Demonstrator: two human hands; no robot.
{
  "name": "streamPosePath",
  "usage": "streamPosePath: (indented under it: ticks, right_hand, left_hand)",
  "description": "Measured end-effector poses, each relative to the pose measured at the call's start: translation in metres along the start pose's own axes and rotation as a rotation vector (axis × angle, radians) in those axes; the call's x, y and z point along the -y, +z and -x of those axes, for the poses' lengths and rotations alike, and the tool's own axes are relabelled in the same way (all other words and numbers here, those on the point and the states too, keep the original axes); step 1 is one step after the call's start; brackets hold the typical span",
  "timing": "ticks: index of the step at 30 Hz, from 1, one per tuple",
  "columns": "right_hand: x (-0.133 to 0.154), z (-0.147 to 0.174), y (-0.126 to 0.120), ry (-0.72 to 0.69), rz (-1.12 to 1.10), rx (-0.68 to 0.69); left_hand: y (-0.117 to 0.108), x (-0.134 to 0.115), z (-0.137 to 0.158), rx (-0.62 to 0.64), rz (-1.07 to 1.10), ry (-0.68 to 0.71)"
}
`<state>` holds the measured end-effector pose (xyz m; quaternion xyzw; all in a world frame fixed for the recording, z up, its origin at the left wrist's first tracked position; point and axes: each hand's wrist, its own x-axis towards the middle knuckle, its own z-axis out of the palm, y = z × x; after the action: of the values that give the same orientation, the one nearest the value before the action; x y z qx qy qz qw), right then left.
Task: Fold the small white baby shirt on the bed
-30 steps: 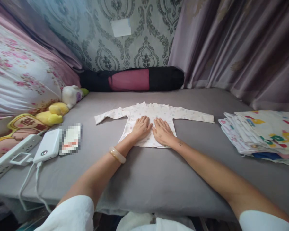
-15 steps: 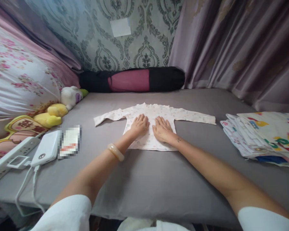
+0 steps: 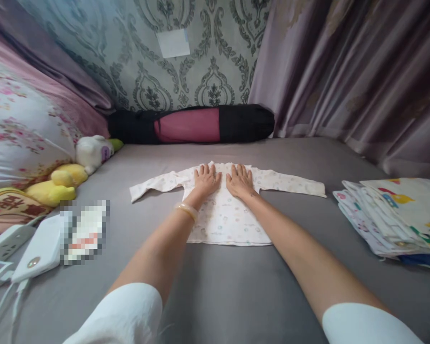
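1. Baby shirt (image 3: 225, 217) lies flat, front up, in the middle of the grey bed sheet (image 3: 215, 282), both long sleeves spread out to the sides, hem toward the person.
2. Left hand (image 3: 206, 179): open, palm down, fingers spread, pressed flat on the shirt's upper chest near the collar. Pale bangle (image 3: 187, 210) on that wrist.
3. Right hand (image 3: 240, 180): open, palm down, flat on the shirt just beside the left one, thumbs close but apart. Neither hand grips anything.
4. Stack of folded printed cloths (image 3: 397, 215) sits on the bed well to the right of the shirt.
5. Left edge: white power bank (image 3: 39, 251) with cable, power strip (image 3: 2, 246), yellow plush toy (image 3: 59, 184), white plush toy (image 3: 91, 153).
6. Black-and-pink rolled mat bag (image 3: 191, 124) lies along the wall beyond the shirt.
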<state>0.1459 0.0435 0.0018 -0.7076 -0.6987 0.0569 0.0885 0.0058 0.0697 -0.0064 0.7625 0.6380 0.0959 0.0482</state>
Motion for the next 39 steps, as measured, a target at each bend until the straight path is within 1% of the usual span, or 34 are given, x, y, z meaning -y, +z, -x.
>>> streamPosePath:
  ticks: [4, 8, 10, 13, 15, 16, 18, 21, 27, 31, 34, 37, 39]
  right_hand:
    - [0.002, -0.004, 0.003, 0.016, 0.003, -0.048]
    - [0.0, -0.002, 0.003, 0.003, -0.004, -0.042]
    - [-0.005, 0.001, 0.0, -0.034, -0.006, -0.009]
    - [-0.015, 0.01, -0.004, -0.088, -0.016, 0.052]
    - [-0.023, 0.018, -0.008, -0.084, -0.029, 0.068]
    - [-0.028, 0.023, -0.009, -0.069, -0.037, 0.065]
    - [-0.038, 0.03, -0.013, -0.033, -0.05, 0.058]
    - [-0.06, 0.035, -0.016, 0.014, -0.034, 0.061]
    - [-0.117, 0.038, -0.024, 0.142, 0.049, 0.056]
    - [-0.153, 0.045, -0.034, 0.287, 0.094, 0.026]
    - [-0.174, 0.049, -0.043, 0.411, 0.121, -0.009]
    - [-0.189, 0.05, -0.048, 0.539, 0.106, -0.027]
    - [-0.193, 0.049, -0.049, 0.587, 0.079, -0.037]
  left_hand:
    - [0.003, -0.001, -0.005, -0.084, -0.017, -0.04]
    - [0.002, -0.001, -0.001, -0.101, 0.002, -0.013]
    - [-0.001, -0.001, 0.002, -0.111, 0.026, 0.07]
    - [-0.004, -0.001, 0.007, -0.107, 0.058, 0.283]
    - [-0.005, -0.001, 0.007, -0.072, 0.075, 0.398]
    - [-0.005, 0.0, 0.007, -0.053, 0.084, 0.432]
    - [-0.003, 0.0, 0.005, -0.027, 0.098, 0.454]
    - [0.001, 0.002, 0.001, -0.01, 0.102, 0.441]
    - [0.002, 0.005, -0.002, 0.003, 0.1, 0.437]
    - [0.003, 0.006, -0.002, 0.008, 0.101, 0.429]
    - [0.005, 0.007, -0.003, 0.005, 0.1, 0.43]
    - [0.005, 0.007, -0.003, -0.009, 0.097, 0.44]
    - [0.004, 0.006, -0.002, -0.013, 0.094, 0.44]
